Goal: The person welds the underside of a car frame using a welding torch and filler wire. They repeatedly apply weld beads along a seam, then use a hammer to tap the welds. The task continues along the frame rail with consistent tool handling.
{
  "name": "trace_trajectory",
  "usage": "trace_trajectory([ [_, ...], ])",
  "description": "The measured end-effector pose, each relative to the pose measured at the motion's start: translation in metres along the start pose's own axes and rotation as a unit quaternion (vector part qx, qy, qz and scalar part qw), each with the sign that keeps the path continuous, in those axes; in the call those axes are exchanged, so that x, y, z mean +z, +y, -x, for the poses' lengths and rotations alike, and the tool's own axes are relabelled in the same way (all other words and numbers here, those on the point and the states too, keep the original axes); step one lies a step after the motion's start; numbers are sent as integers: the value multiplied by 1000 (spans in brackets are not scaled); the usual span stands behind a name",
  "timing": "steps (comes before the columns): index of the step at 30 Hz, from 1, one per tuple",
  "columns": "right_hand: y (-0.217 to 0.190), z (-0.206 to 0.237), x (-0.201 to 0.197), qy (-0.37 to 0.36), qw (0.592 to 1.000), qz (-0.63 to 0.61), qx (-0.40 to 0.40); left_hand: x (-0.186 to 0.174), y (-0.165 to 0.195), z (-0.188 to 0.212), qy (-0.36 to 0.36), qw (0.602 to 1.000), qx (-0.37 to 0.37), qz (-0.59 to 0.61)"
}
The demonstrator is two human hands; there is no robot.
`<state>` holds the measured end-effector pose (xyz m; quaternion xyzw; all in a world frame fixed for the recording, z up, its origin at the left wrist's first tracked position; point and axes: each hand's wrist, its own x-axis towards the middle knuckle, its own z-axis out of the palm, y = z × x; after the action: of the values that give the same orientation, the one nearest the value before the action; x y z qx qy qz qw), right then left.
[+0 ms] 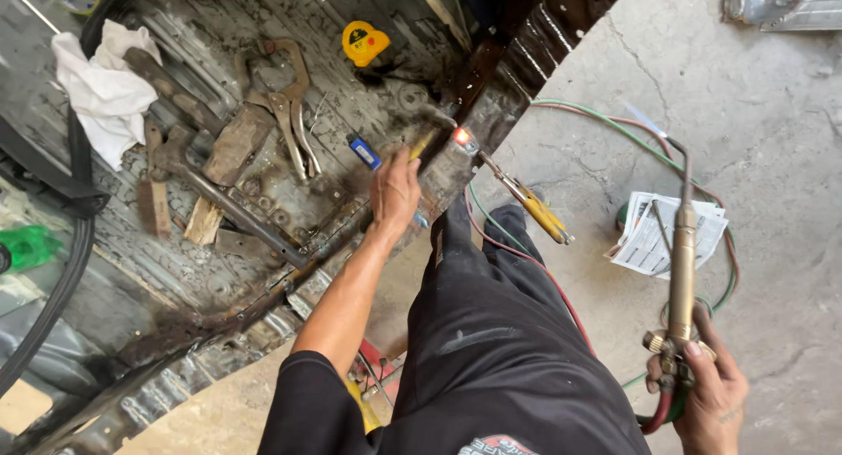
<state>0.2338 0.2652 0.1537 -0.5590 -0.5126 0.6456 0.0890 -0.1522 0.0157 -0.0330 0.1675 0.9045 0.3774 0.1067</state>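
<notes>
The left hand [395,190], near the middle of the frame, grips a thin rod [423,145] whose tip meets a glowing spot [460,137] on the rusty metal floor panel [263,201]. The right hand [706,394], at lower right, is closed around a brass gas torch [681,245] held upright, away from the panel, its hoses [605,122] trailing over the concrete. The step looks like heating and joining the seam; continuing would call for bringing the flame back to the glowing spot.
</notes>
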Motion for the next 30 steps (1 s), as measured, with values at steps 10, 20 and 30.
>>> trace_trajectory([
  [10, 10, 12, -39, 28, 998, 44, -36, -15, -36, -21, 63, 990, -125, -23],
  [20, -24, 35, -76, -1, 989, 136, 52, -71, -69, -25, -5, 944, -239, -228],
  [30, -60, 41, -74, -91, 974, 209, 17, -55, -70, -17, -4, 951, -243, -190],
])
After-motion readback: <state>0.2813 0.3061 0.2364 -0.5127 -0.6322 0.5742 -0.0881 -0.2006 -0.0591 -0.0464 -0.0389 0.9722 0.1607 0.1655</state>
